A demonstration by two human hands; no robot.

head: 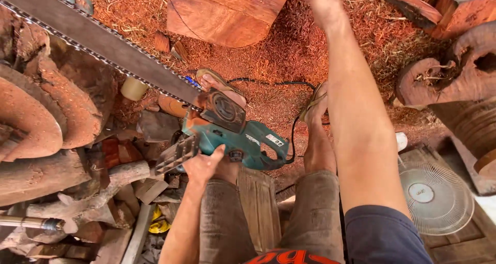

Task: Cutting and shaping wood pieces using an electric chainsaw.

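Sawdust floor (289, 47); left hand (202, 166) gripping teal chainsaw (243, 137), right hand (321, 0) grasping log (225, 10).

Bright warm daylight, soft shadows, sharp focus, wide-angle edge distortion.

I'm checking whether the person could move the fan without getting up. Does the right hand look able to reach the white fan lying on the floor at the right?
Probably yes. The right hand is stretched forward onto the wood block, away from the fan, but the fan lies beside the right arm with nothing between them. The left hand rests on the chainsaw.
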